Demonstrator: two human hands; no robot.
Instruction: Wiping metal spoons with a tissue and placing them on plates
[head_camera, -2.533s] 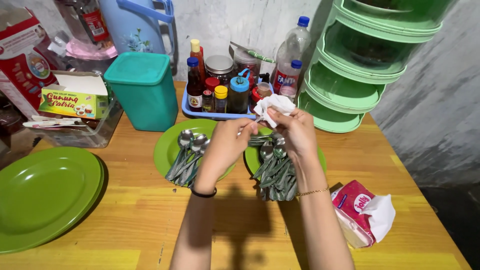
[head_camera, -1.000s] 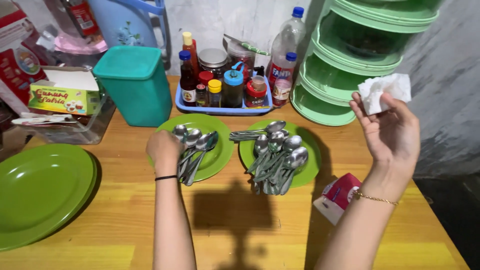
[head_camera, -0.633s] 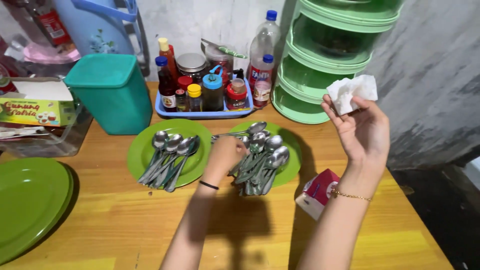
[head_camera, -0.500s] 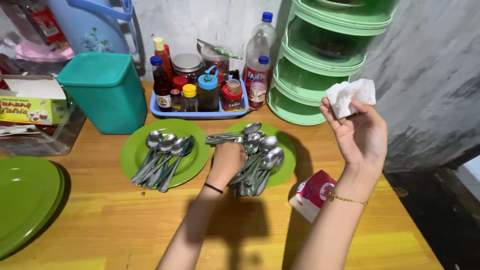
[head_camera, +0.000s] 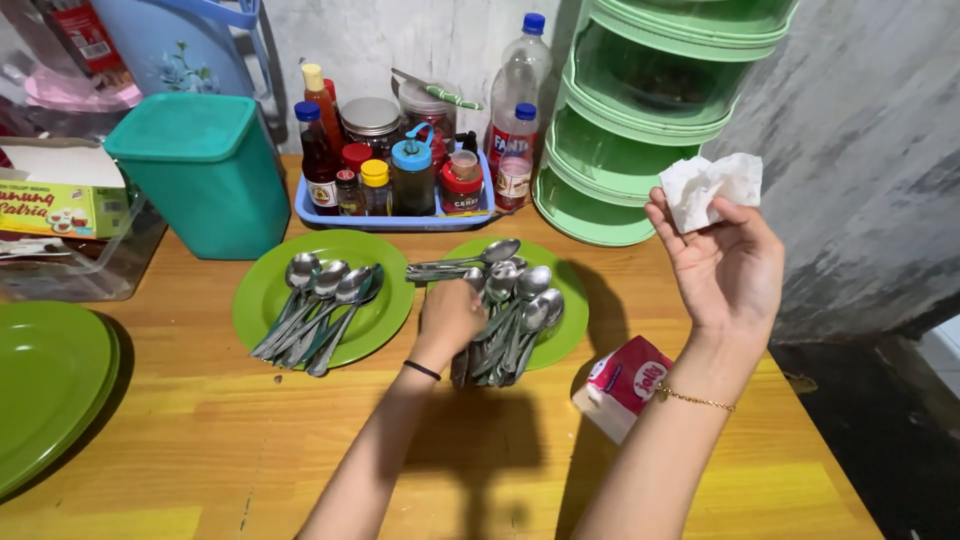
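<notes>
Large green plate (head_camera: 40, 385) cut off at the left edge, wooden table (head_camera: 200, 440) across the lower frame, teal bin (head_camera: 195, 170) upper left, left hand (head_camera: 452, 312) at centre, fingers closed among the spoons (head_camera: 515, 315) heaped on a green plate (head_camera: 570, 310), crumpled tissue (head_camera: 712, 185) pinched in the raised right hand (head_camera: 725, 265) at right, grey wall (head_camera: 860, 150) behind.

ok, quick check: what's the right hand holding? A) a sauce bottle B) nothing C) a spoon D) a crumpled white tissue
D: the right hand is raised beside the green tiered rack with a crumpled white tissue pinched at its fingertips, while the left hand is down on the spoons piled on the right-side green plate.
</notes>
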